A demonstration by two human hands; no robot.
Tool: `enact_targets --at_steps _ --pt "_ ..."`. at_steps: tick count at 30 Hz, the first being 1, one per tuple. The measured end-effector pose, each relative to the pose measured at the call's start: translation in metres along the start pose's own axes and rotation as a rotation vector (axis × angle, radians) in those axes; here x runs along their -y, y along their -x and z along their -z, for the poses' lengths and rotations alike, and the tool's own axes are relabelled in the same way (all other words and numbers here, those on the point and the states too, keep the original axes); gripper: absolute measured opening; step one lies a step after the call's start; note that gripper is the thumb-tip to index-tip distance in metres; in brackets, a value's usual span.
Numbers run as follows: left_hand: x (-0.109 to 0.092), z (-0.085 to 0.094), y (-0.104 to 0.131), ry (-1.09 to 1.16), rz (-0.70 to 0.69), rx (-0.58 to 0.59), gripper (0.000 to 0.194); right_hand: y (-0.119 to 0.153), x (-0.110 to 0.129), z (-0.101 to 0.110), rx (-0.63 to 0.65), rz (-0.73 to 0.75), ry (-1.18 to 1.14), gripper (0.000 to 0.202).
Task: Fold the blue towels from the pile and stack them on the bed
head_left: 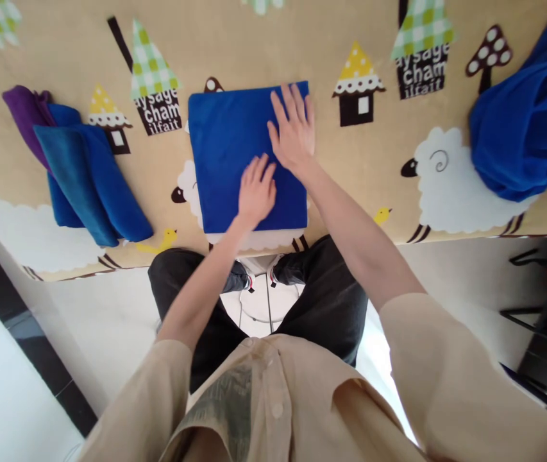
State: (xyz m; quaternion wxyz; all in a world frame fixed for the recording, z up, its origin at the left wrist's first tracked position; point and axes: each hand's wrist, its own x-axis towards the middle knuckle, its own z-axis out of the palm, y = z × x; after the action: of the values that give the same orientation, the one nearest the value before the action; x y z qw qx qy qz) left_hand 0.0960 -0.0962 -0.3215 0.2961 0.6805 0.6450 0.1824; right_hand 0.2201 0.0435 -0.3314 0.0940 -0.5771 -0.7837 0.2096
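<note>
A blue cloth (225, 138) lies flat in a near-square shape on the patterned tablecloth, right in front of me. My left hand (256, 191) rests on its lower middle, palm down with the fingers loosely spread. Further up, at the cloth's right edge, my right hand (295, 128) lies flat with its fingers stretched out. Neither hand grips the fabric. What lies under the palms is hidden.
To the left are rolled or folded cloths in blue, teal (74, 176) and purple (25, 119). A loose heap of blue fabric (523, 135) sits at the right. The table's front edge (427, 241) runs just before my knees. Dark metal bars stand at lower right.
</note>
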Motion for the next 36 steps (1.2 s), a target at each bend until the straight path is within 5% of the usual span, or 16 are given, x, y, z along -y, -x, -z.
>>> enact_targets --at_steps 3,6,10,13,18,23,27,30,36 --pt "0.057 0.044 -0.045 -0.051 -0.052 0.026 0.065 0.02 -0.002 -0.005 0.043 0.013 -0.068 0.069" --pt "0.1 0.074 -0.091 -0.105 -0.036 0.08 0.083 0.012 -0.019 -0.008 0.008 -0.039 -0.112 0.068" --pt "0.14 0.084 -0.134 -0.12 0.151 -0.061 0.083 -0.015 -0.04 -0.005 -0.016 -0.043 -0.016 0.068" --pt "0.153 0.08 -0.14 -0.055 0.194 -0.185 0.071 -0.028 -0.045 -0.002 -0.021 -0.042 0.065 0.071" --pt "0.116 0.068 -0.079 -0.21 0.197 -0.196 0.074 -0.002 -0.027 0.001 0.018 -0.173 0.091 0.071" --pt "0.064 0.043 0.046 -0.117 0.247 -0.067 0.067 0.101 -0.002 -0.01 0.004 -0.246 0.023 0.064" --pt "0.063 0.035 0.123 -0.155 0.461 -0.132 0.068 0.172 0.013 -0.016 -0.04 -0.48 0.037 0.06" --pt "0.071 0.036 0.147 -0.18 0.555 -0.159 0.07 0.2 0.025 -0.011 -0.049 -0.608 0.029 0.06" --pt "0.076 0.034 0.145 -0.157 0.597 -0.184 0.078 0.217 0.036 -0.008 0.022 -0.683 0.074 0.066"
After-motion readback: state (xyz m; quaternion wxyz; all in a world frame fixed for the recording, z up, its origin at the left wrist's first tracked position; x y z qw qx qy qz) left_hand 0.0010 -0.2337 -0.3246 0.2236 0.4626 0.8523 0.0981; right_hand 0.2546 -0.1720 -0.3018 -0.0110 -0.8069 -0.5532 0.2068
